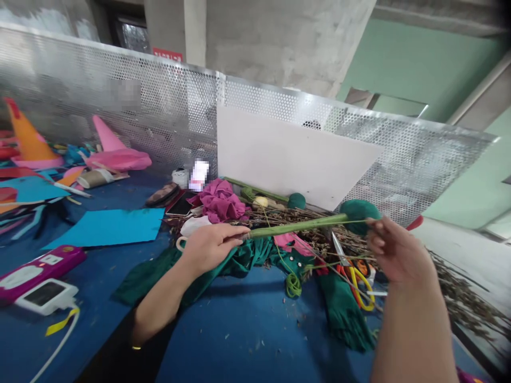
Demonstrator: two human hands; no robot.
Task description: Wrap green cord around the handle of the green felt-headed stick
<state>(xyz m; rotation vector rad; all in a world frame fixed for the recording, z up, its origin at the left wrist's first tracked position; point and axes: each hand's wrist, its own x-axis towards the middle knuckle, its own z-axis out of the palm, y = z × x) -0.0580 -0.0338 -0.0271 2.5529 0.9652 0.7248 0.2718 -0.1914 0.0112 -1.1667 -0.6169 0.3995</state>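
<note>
Green-wrapped stem [295, 227], one: extending above the worktop [255, 324], between the two hands. Left hand [209, 247]: grip narrow, holding the stem's near-left end between thumb and fingers. Right hand [399, 250]: grip narrow, pinching a thin green strand [359, 221] running from the stem's other end. Dark green ball [365, 210]: showing at that end; whether it is joining the stem cannot be told. Dark green cloth [255, 255]: lying crumpled below the stem. Coil of green cord [293, 285]: resting at the cloth's edge. Yellow-handled scissors [352, 276]: lying near the right hand. Dried stalks [459, 290]: spreading behind and rightward. Magenta crumpled fabric [223, 201]: sitting beyond the left hand. Blue sheet [109, 227]: lying flat, left. White board [291, 154]: leaning against a perforated metal screen [167, 106].
</note>
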